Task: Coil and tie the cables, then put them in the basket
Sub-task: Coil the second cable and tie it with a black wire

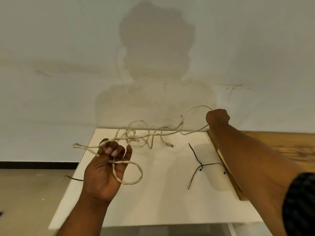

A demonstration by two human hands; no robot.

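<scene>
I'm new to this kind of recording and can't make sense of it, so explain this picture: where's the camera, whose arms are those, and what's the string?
There is no machine here. A person wears a wide-angle camera on the head, looking forward and down, so you see their own arms. It is the only view. The left hand has its fingers curled round a loop of cream cable. The right hand, stretched toward the wall, closes its grip on the same cable further along. Between them it sags in tangles over a white table. A thin black cord lies there too. No basket shows.
</scene>
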